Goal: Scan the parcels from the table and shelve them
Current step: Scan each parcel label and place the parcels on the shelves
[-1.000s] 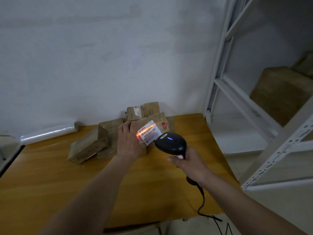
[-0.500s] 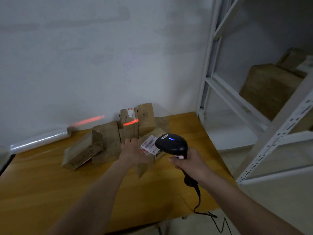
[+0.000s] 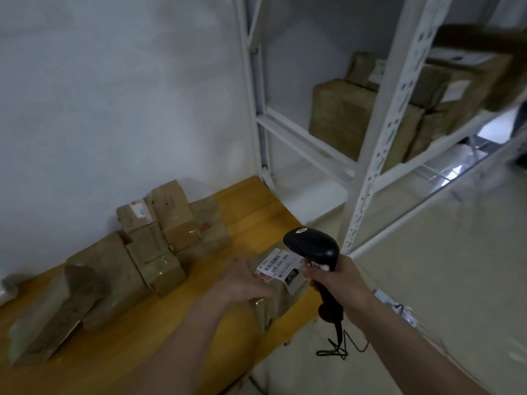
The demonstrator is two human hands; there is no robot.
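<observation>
Hands with parcel and scanner at the table's right end.

Left hand grips the parcel from its left side, fingers curled over the top next to its white label, which faces up and shows a barcode; the parcel sits at the table's right edge, though contact with the wood cannot be told. Right hand is wrapped round the black scanner's handle just right of the parcel, the head above the label and a cable hanging below. More parcels are piled along the table's back, against the wall. Beyond the table's right end stands a white rack with boxes on its shelf.
</observation>
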